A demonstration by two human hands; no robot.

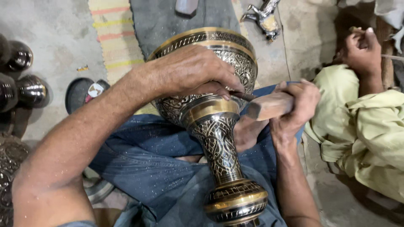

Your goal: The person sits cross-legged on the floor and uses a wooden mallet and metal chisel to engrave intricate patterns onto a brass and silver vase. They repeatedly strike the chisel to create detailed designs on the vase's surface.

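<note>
A: What is the biggest thing in view?

B: An engraved brass vase (212, 122), black and gold, lying tilted across the person's lap on blue cloth, its wide mouth away from the camera and its foot toward it.

A: And the hands?

B: The left hand (193, 71) lies over the bowl of the vase, its grip closed narrow on a thin chisel (244, 96) whose tip meets the band just below the bowl. The right hand (294, 107) is wrapped tight round a wooden mallet (269, 106), held just beside the chisel's end.

A: What could go wrong?

B: I'd judge the round vase could roll on the lap under a blow, since only the left hand steadies it. The chisel could then skid and scar the pattern, or a mallet stroke could land on the fingers.

A: The surroundings?

B: A bare concrete floor (54, 38), with a striped mat (115, 40) beyond the vase and dark round vessels (25, 80) at the left. Another person's hand (362, 52) and pale green sleeve are at the right, well apart. A small metal figure (265, 17) lies at the top.
</note>
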